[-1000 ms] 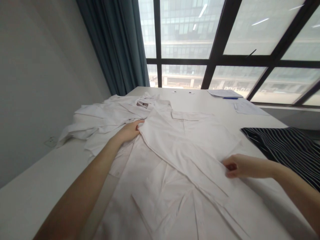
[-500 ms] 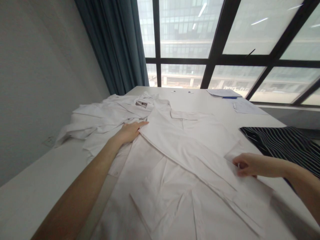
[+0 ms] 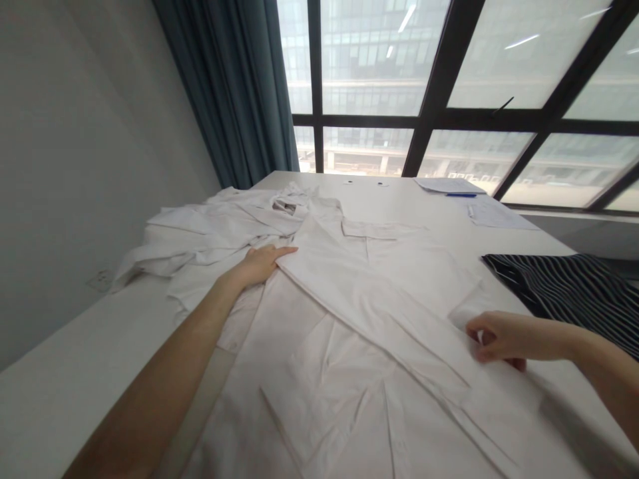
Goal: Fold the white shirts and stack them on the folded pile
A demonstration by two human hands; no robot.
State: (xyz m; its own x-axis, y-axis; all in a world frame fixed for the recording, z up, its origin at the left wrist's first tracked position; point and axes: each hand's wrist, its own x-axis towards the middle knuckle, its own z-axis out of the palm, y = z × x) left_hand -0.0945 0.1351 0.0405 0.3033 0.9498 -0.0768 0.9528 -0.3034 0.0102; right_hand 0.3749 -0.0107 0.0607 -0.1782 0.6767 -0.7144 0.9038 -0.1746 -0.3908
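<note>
A white long-sleeved shirt (image 3: 349, 313) lies spread over the table, with a long diagonal fold of cloth across its middle and a patch pocket near the bottom. My left hand (image 3: 262, 264) rests flat on the shirt at the edge of that fold, fingers together, gripping nothing. At the right, my right hand (image 3: 499, 338) is curled, and its thumb and fingers pinch the edge of the white cloth. Part of the fabric is hidden under that hand.
More white cloth (image 3: 219, 226) lies bunched at the table's far left. A dark striped garment (image 3: 564, 293) lies at the right edge. Papers (image 3: 449, 186) and a blue pen (image 3: 460, 195) sit at the far end, before a large window (image 3: 369, 66) and a teal curtain (image 3: 224, 86).
My right hand has moved rightward, drawing the pinched cloth edge with it. My left hand's fingers have flattened and stretched along the fold.
</note>
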